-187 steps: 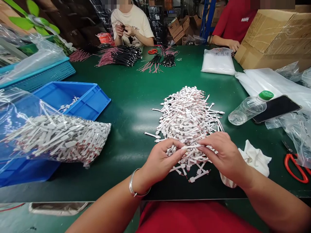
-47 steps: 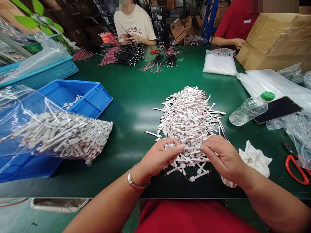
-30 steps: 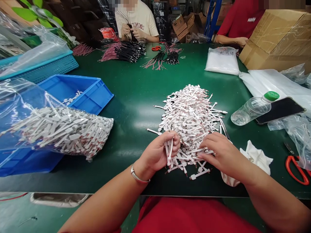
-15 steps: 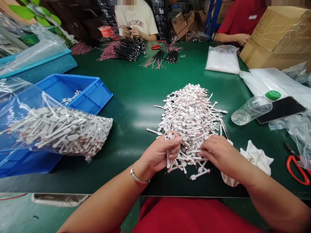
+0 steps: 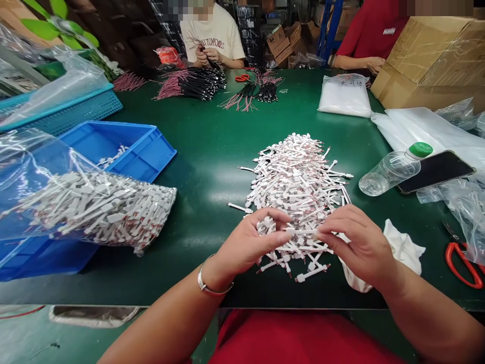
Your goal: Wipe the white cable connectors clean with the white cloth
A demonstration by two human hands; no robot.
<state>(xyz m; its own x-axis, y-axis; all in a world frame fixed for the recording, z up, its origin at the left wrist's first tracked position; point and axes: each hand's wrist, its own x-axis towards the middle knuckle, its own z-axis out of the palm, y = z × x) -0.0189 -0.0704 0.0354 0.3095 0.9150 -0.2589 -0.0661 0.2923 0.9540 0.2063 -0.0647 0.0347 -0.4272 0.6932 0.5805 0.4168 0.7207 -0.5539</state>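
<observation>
Left hand [image 5: 250,245] curls loosely round a bunch of white connectors [image 5: 266,226], thumb pinching a single white lead [image 5: 305,232], loose pile [image 5: 297,174] at its twelve o'clock; right hand [image 5: 358,245], three o'clock, pinches the other end. Slacken that left curl and the bunch could spill!

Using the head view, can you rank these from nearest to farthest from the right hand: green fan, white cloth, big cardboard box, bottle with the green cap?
From the right hand:
1. White cloth: right beside it, partly hidden behind it.
2. Bottle: ahead, slightly to the right.
3. Cardboard box: farther ahead, at the far right.
4. Green fan: far left corner.
</observation>
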